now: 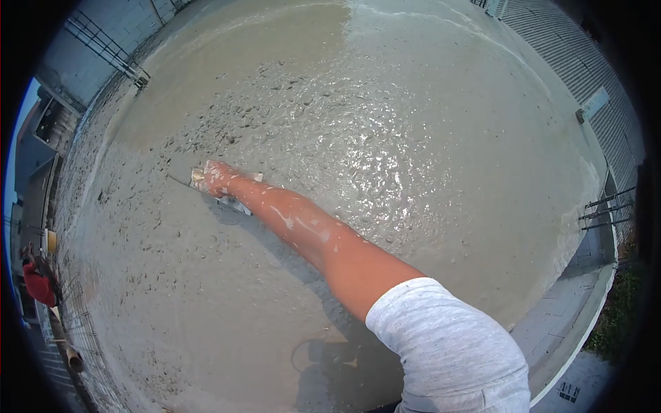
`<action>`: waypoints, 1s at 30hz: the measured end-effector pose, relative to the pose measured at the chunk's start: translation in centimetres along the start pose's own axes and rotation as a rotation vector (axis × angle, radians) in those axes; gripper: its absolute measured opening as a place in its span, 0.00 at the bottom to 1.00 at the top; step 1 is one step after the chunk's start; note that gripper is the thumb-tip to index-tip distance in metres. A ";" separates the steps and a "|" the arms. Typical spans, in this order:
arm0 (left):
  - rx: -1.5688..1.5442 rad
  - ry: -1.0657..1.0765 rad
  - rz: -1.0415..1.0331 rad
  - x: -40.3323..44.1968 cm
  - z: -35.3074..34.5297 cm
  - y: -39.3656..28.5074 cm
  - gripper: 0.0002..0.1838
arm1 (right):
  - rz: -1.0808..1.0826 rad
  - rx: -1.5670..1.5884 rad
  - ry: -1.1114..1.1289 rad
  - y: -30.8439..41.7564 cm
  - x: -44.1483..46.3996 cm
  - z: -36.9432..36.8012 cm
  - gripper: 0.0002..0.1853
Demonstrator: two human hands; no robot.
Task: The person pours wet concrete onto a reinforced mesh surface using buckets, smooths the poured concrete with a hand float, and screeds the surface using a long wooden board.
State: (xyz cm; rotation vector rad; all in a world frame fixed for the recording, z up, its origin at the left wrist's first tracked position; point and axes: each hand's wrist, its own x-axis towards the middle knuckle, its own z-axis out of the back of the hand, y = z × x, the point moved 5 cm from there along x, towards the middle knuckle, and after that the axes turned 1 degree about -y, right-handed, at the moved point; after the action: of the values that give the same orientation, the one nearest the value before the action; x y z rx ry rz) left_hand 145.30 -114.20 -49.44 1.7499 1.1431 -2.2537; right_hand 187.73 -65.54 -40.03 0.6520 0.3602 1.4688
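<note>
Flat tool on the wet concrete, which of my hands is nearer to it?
Right: your right hand is closed on the flat tool, touching it. Your left hand is out of view, so I can't place it.

I see the trowel (pixel 197 179) left of centre, low against the wet concrete (pixel 358 165): a pale, smeared end and a thin dark edge jutting left (its middle is hidden from me). The concrete reads grey to me, lumpy just above the trowel, smoother toward the right, glinting across its middle, with a brownish film at upper left.
</note>
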 end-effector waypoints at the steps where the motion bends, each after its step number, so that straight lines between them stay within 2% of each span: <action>1: -0.003 0.000 0.001 0.3 -0.3 0.1 0.52 | -0.115 0.066 -0.074 -1.9 0.6 1.9 0.15; 3: -0.005 -0.002 -0.006 0.6 -1.2 0.1 0.52 | -0.313 -0.031 0.036 -6.6 3.1 4.8 0.29; 4: -0.007 -0.002 -0.006 0.8 -1.6 0.1 0.52 | -0.321 -0.005 0.019 -8.9 3.6 6.4 0.29; 8: 0.011 0.008 -0.021 1.4 -3.4 0.1 0.52 | -0.298 -0.152 -0.141 -18.2 3.4 13.0 0.16; 9: 0.018 0.008 -0.023 1.4 -3.8 0.1 0.51 | -0.274 -0.222 -0.105 -18.6 2.1 15.4 0.18; 11: 0.024 0.007 -0.027 1.4 -4.3 0.0 0.51 | -0.428 -0.127 -0.157 -21.7 0.6 18.8 0.19; 16: 0.029 0.011 -0.022 1.1 -5.0 0.1 0.51 | -0.502 -0.393 -0.161 -27.8 -5.2 27.1 0.17; 20: 0.012 0.012 -0.017 1.2 -4.6 -0.4 0.51 | -0.710 -0.432 -0.197 -34.6 -13.1 33.2 0.17; 22: 0.000 0.008 -0.007 1.3 -4.1 -0.5 0.50 | -0.820 -0.477 -0.286 -37.6 -19.4 36.2 0.20; 24: -0.022 0.007 0.016 1.6 -3.5 -0.3 0.50 | -1.001 -0.442 -0.497 -38.2 -25.8 39.0 0.32; 25: -0.038 0.007 0.024 1.8 -3.3 -0.3 0.50 | -1.071 -0.489 -0.566 -40.0 -29.1 40.3 0.33; 26: -0.049 0.009 0.036 2.0 -3.0 -0.3 0.50 | -1.156 -0.484 -0.649 -40.8 -32.5 41.6 0.31; 29: -0.059 0.011 0.055 2.1 -2.8 -0.3 0.50 | -1.357 0.015 -1.001 -42.2 -41.4 42.3 0.25; 30: -0.056 0.015 0.056 2.2 -2.9 -0.4 0.50 | -1.347 0.258 -1.118 -42.1 -42.7 41.9 0.23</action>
State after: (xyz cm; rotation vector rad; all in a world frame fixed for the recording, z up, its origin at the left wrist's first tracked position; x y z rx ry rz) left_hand 146.68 -111.44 -51.35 1.7586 1.1336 -2.1594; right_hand 242.33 -114.22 -39.74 1.0192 0.0299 -0.3061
